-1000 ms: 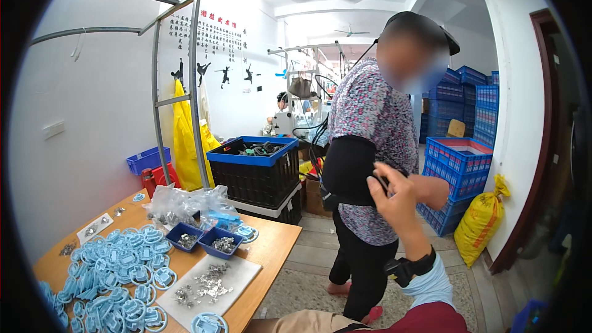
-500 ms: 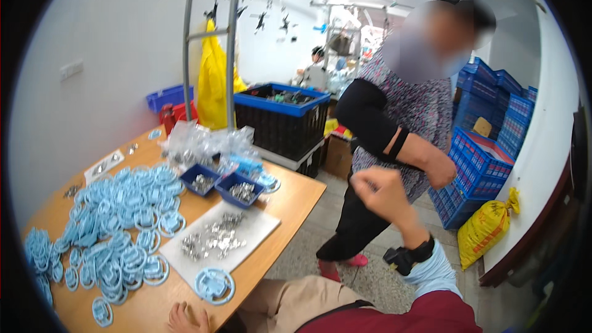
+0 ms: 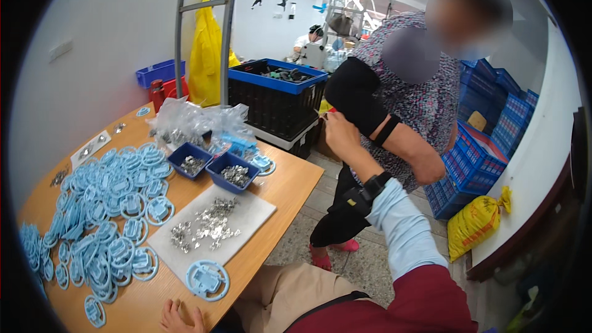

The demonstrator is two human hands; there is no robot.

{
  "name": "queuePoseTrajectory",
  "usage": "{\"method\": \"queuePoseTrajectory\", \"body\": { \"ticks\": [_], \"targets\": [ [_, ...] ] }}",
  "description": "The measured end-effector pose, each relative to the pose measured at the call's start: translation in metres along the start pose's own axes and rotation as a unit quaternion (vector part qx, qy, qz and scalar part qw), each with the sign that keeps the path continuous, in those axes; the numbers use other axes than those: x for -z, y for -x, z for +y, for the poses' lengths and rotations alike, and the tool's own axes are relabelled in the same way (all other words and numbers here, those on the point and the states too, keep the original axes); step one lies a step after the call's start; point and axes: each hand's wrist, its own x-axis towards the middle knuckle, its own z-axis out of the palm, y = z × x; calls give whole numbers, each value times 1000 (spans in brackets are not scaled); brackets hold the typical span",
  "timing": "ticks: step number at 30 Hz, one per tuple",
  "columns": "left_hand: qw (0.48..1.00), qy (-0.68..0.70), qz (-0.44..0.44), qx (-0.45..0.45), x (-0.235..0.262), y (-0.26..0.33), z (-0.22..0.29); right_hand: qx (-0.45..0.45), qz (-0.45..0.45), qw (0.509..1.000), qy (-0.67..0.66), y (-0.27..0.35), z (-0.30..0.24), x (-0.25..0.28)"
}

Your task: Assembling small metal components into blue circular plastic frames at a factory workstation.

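Observation:
My left hand (image 3: 182,317) rests on the near edge of the wooden table, fingers spread and holding nothing. Close by lies a light blue round plastic piece (image 3: 208,280), overlapping the corner of a white board (image 3: 169,248). Small silver metal parts (image 3: 213,225) are heaped on that board. My right hand (image 3: 341,134) is raised off the table beside a co-worker's black sleeve (image 3: 353,94). Its fingers are pinched together; whatever is at their tips is too small to make out. Whether the hand touches the sleeve I cannot tell.
A large pile of light blue plastic pieces (image 3: 108,200) covers the table's left. Behind the board stand two small dark blue trays (image 3: 233,172) of metal parts and clear plastic bags (image 3: 197,122). A black crate (image 3: 274,102) is beyond. Blue crates (image 3: 465,169) and a yellow sack (image 3: 475,228) stand right.
My right hand has moved left and up, its arm now stretched toward the co-worker's sleeve. The co-worker leans a little closer. My left hand stays on the table. The view has shifted slightly.

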Motion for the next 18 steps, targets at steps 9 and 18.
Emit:
{"method": "queuePoseTrajectory", "body": {
  "ticks": [9,18],
  "targets": [
    [999,-49,-15,-4,-3,-8,3,-44,43,998,21,24,24,34],
    [999,-54,-8,-6,-4,-2,-6,41,128,978,-159,85,7,109]
  ]
}}
